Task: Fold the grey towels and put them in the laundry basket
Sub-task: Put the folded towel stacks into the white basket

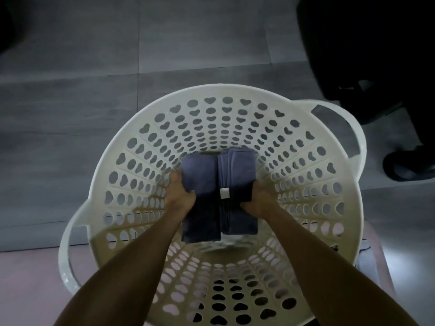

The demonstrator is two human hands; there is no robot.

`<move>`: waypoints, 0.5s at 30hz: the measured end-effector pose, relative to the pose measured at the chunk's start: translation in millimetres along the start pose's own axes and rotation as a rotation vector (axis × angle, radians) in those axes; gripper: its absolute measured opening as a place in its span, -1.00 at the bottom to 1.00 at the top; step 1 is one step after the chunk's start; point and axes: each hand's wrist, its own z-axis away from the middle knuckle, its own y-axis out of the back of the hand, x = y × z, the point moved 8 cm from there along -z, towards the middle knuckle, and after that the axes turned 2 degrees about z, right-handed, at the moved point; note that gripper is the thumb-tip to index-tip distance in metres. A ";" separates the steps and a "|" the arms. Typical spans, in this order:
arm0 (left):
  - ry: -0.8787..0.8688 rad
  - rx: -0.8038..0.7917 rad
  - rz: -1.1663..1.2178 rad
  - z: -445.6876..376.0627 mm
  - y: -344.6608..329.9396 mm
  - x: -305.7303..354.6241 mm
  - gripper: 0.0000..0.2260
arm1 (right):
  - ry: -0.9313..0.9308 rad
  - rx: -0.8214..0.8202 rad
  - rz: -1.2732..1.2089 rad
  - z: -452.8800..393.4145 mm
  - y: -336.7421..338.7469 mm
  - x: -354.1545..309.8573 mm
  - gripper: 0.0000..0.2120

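Reaching down into the basket (237,90), the left hand (180,196) and right hand (257,198) grip opposite sides of the folded towels (219,191), held between them low inside; the stack's long axis runs near to far.

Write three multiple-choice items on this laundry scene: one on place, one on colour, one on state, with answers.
1. Where is the stack of folded grey towels?
A. on the floor
B. inside the cream perforated plastic laundry basket
C. on a chair

2. What colour is the small tag on the towels?
A. white
B. red
C. black

3. How is the stack held?
A. left hand alone
B. right hand alone
C. both hands

Answers: B, basket walls surround it; A, tag is pale; C, a hand grips each side.
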 end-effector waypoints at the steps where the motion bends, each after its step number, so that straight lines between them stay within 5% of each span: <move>1: 0.003 0.009 0.015 -1.1 -0.2 2.2 -0.39 | 0.034 0.017 0.028 4.5 4.1 -2.7 -0.17; 4: -0.122 -0.029 -0.359 10.7 -1.6 8.3 -0.27 | 0.170 0.089 0.143 5.9 2.7 -9.1 -0.04; 8: -0.499 -0.367 -0.795 27.7 -48.1 19.9 -0.01 | 0.407 0.167 0.548 6.0 -8.7 -34.2 0.07; 15: -0.464 -0.502 -1.015 -11.5 -65.5 -8.6 0.41 | 0.469 0.185 0.714 -20.0 -36.3 -45.2 0.25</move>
